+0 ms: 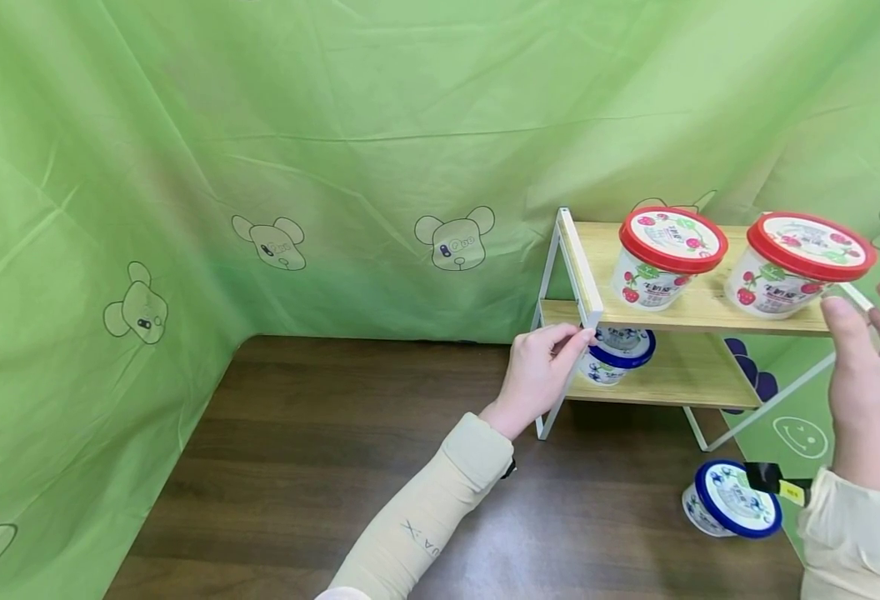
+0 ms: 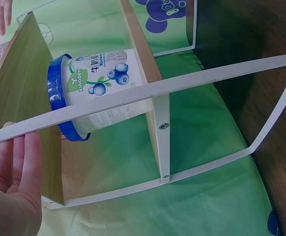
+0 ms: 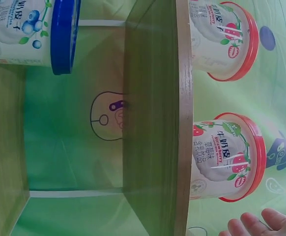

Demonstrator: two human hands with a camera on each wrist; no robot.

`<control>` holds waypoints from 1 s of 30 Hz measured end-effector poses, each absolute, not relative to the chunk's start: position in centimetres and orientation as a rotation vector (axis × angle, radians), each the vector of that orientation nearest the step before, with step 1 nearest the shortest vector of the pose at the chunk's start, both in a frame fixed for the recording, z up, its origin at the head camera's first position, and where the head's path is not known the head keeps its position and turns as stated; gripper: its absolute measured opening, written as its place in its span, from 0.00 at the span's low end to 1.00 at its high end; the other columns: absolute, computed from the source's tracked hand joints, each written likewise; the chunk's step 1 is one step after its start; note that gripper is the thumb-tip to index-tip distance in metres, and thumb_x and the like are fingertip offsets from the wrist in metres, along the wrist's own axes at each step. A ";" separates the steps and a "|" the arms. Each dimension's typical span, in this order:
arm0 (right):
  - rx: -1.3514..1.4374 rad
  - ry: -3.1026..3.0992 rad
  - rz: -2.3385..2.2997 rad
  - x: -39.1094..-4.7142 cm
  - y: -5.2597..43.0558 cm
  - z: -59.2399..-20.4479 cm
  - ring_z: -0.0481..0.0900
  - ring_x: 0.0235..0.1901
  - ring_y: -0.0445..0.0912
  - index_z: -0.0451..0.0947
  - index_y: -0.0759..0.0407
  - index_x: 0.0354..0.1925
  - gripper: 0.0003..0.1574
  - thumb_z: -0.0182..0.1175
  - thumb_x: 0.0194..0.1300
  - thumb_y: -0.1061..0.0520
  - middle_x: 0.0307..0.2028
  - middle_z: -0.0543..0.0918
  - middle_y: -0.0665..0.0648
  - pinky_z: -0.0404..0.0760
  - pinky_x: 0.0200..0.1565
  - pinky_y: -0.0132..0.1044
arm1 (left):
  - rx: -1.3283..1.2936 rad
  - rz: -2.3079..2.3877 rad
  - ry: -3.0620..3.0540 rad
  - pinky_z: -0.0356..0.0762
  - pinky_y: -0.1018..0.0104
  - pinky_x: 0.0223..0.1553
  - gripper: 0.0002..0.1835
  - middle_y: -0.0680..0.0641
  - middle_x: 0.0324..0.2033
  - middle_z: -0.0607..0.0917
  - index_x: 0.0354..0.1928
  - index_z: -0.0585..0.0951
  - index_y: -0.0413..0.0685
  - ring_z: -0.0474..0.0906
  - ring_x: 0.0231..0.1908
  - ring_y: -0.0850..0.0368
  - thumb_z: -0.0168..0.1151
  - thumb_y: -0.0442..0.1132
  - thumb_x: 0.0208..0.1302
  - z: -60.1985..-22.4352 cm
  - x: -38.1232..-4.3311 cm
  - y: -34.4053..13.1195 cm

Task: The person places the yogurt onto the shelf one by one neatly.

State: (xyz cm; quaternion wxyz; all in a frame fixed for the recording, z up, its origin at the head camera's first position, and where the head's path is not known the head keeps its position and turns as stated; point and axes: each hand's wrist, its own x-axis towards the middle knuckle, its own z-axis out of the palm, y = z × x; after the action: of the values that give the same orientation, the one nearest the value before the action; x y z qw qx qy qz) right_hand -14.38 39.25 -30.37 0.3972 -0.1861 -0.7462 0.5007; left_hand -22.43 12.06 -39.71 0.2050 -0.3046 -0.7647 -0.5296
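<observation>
My left hand (image 1: 537,375) pinches the white metal frame (image 1: 578,271) of a two-tier wooden shelf (image 1: 680,367) at its front left corner. In the left wrist view, its fingers (image 2: 17,157) lie against the frame bar. My right hand (image 1: 875,387) is held with fingers spread beside the shelf's right end, near a red-lidded strawberry tub (image 1: 807,258); nothing is in it. A second strawberry tub (image 1: 665,250) stands to the left on the top board. On the lower board, a blue-lidded blueberry tub (image 2: 108,78) stands upright, partly hidden by my left hand in the head view.
Another blue-lidded tub (image 1: 736,500) is on the dark wooden surface (image 1: 335,467), in front of the shelf at the right. A green curtain (image 1: 350,167) with cartoon bear outlines hangs behind the shelf and along the left side.
</observation>
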 end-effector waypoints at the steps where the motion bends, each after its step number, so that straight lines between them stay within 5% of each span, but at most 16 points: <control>1: -0.459 -1.892 1.259 -14.3 39.3 -30.6 0.57 0.70 0.38 0.58 0.44 0.75 0.40 0.63 0.72 0.52 0.71 0.61 0.45 0.53 0.64 0.21 | -0.850 -1.482 -2.130 0.71 0.81 0.29 0.13 0.60 0.28 0.84 0.38 0.89 0.50 0.71 0.25 0.74 0.59 0.45 0.77 -39.7 -22.4 12.1; 14: -0.496 -1.884 1.282 -13.3 39.6 -32.2 0.58 0.71 0.41 0.60 0.43 0.75 0.39 0.64 0.72 0.53 0.72 0.62 0.47 0.52 0.68 0.27 | -0.847 -1.494 -2.129 0.69 0.79 0.27 0.13 0.59 0.26 0.82 0.36 0.89 0.48 0.69 0.23 0.72 0.60 0.44 0.76 -39.6 -22.4 12.0; 30: -0.481 -1.928 1.234 -11.9 39.8 -34.2 0.58 0.70 0.39 0.55 0.46 0.76 0.43 0.64 0.71 0.55 0.71 0.62 0.46 0.55 0.64 0.21 | -0.840 -1.484 -2.142 0.69 0.80 0.27 0.13 0.60 0.26 0.81 0.36 0.88 0.49 0.69 0.23 0.72 0.60 0.45 0.76 -39.6 -22.4 12.0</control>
State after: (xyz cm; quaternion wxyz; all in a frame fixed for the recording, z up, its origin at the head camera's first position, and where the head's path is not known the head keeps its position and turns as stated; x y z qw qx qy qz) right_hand -11.89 39.82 -34.21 0.3908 -0.1895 -0.7587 0.4856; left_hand -22.41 12.01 -39.64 0.2006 -0.3007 -0.7664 -0.5309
